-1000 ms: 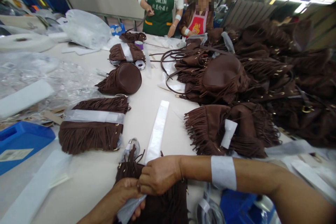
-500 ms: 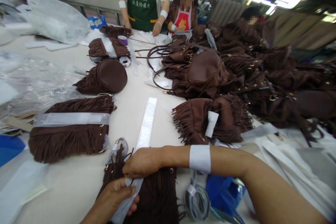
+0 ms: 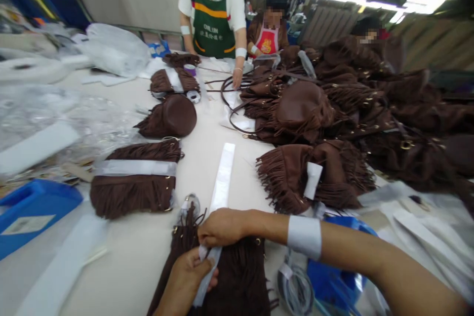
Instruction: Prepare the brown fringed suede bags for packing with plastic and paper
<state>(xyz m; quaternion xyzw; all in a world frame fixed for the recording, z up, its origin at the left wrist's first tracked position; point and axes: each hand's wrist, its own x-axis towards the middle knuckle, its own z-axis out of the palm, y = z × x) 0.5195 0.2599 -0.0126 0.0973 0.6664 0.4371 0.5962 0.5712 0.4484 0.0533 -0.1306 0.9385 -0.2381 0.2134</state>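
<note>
A dark brown fringed bag [image 3: 240,276] lies on the table [image 3: 248,177] directly in front of the person, under both hands. The left hand [image 3: 188,271] pinches a translucent strip [image 3: 207,281] between thumb and fingers, over the bag. The right hand [image 3: 222,227] is curled narrow at the strip's upper end; its fingertips are hidden, so whether it grips anything cannot be told. The hands are now a little closer together than half a second ago, with the strip in the left grip as before, so the work on this bag appears to be mid-step. Just beyond lies a flat white strip [image 3: 222,173], its near end hidden. To the left is a fringed bag with a pale band [image 3: 137,168] across it; to the right, a folded bag [image 3: 283,173]. Farther off, a co-worker's hand [image 3: 237,78] has come down beside thin brown straps [image 3: 224,96]
</note>
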